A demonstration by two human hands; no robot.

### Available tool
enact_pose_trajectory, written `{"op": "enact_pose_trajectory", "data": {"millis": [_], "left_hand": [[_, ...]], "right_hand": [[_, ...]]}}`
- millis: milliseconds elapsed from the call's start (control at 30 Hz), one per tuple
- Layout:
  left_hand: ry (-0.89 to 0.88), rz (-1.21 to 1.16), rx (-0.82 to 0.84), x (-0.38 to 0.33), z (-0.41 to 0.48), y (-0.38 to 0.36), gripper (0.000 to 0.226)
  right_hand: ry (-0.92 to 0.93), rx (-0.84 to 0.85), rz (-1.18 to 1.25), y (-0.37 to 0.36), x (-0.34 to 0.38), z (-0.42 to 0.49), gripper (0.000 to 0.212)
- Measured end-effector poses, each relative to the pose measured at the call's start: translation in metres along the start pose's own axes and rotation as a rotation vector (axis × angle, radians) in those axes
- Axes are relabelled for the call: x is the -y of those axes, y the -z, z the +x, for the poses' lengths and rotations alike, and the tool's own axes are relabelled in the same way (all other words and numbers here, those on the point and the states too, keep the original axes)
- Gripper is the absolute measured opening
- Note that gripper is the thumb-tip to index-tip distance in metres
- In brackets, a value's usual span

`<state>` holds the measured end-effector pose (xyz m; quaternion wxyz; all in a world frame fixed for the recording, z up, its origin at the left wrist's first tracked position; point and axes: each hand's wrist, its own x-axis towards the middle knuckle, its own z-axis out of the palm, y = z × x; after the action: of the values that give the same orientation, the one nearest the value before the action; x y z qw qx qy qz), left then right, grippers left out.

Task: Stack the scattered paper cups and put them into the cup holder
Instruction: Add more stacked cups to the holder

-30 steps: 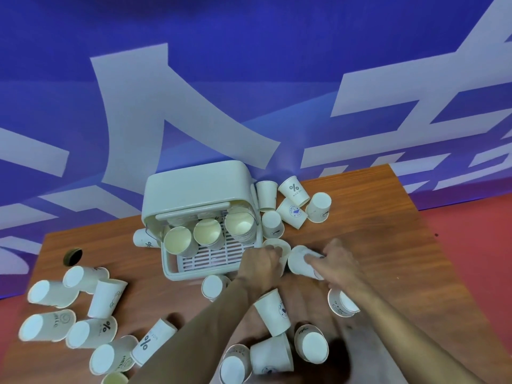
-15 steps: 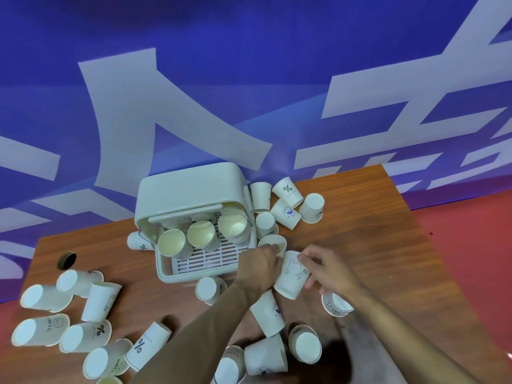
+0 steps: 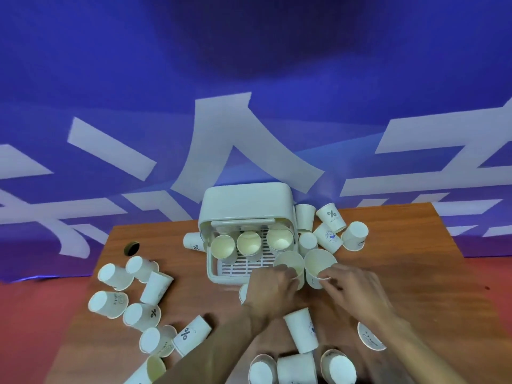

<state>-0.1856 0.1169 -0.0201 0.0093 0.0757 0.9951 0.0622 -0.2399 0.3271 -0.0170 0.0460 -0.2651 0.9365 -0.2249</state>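
At the left end of the brown wooden table [image 3: 415, 245], near a small dark round hole [image 3: 131, 248], a scatter of white paper cups [image 3: 115, 276] lies tipped on its sides, several printed with a percent sign. One more tipped cup [image 3: 191, 241] lies against the left wall of the pale cream plastic cup holder [image 3: 246, 203], which stands at the middle of the table's far edge, with a domed cover behind and a slatted tray in front. Three open-mouthed cups [image 3: 223, 246] sit in a row inside it. At the holder's front right corner the person's left hand [image 3: 273, 284] curls its fingers round an upright white paper cup [image 3: 289, 263]. Touching that cup on its right is a second upright cup [image 3: 318, 261], whose near rim the right hand [image 3: 349, 284] pinches between thumb and fingers. Behind these, just right of the holder, a small huddle of cups [image 3: 331, 217] stands and leans together. Nearer the camera, between and below the forearms, further loose cups [image 3: 302, 331] lie or stand upside down. A blue backdrop [image 3: 249, 79] with pale shapes rises behind the table, above a red floor [image 3: 27, 328].
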Motion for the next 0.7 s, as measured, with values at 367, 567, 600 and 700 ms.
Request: {"op": "enact_pose_trajectory", "data": {"millis": [367, 567, 600, 700], "left_hand": [[0.228, 0.043, -0.164, 0.059, -0.066, 0.048, 0.031], [0.262, 0.077, -0.195, 0.09, -0.095, 0.07, 0.029], [0.28, 0.093, -0.194, 0.096, -0.1, 0.074, 0.03], [0.338, 0.119, -0.192, 0.111, -0.106, 0.077, 0.032]], "right_hand": [[0.19, 0.002, -0.126, 0.008, 0.081, 0.021, 0.008], [0.225, 0.066, -0.19, 0.004, 0.121, 0.036, 0.012], [0.228, 0.081, -0.188, 0.002, 0.127, 0.037, 0.014], [0.216, 0.151, -0.209, 0.001, 0.138, 0.038, 0.018]]}}
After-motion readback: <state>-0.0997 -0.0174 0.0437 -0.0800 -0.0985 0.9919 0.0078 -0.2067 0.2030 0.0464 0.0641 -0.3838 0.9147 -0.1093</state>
